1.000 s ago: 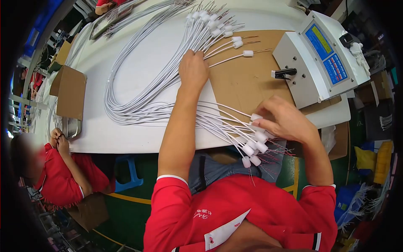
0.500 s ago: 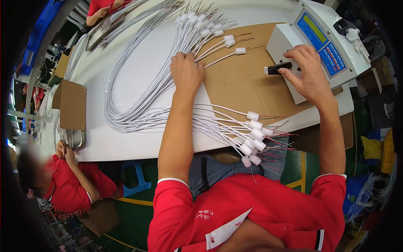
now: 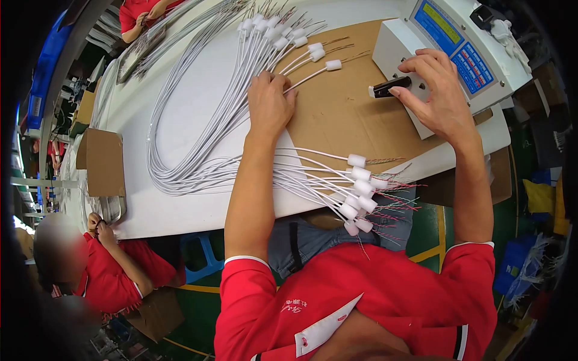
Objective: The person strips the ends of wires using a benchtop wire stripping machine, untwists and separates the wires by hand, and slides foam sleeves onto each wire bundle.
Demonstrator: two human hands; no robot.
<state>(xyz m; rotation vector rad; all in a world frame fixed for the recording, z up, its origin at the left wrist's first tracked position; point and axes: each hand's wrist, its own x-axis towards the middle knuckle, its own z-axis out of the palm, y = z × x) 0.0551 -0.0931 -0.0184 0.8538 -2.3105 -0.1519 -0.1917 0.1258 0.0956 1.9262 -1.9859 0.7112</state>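
A bundle of white cables (image 3: 155, 129) loops across the table, with white cylindrical caps and bare twisted wire ends. My left hand (image 3: 271, 105) lies on the upper run, its fingers curled round some cables; one cable (image 3: 306, 79) leaves it toward the right. Those fingers hide exactly how many are gripped. In front of a white machine (image 3: 385, 45) my right hand (image 3: 438, 99) is raised, thumb and fingers apart, nothing between them. Its thumb is beside a black, white-tipped part (image 3: 390, 88) projecting from the machine; whether they touch, I cannot tell.
Brown cardboard (image 3: 349, 114) lies under the cable ends on the white table (image 3: 135, 210). Nearer me, the other capped ends (image 3: 363, 188) hang over the table edge. Co-workers sit at the left (image 3: 120, 265) and top left (image 3: 135, 18). A carton (image 3: 103, 159) stands left.
The view has shifted slightly, so the machine and upper cable ends appear a little further left and higher. Both hands keep nearly the same pose.
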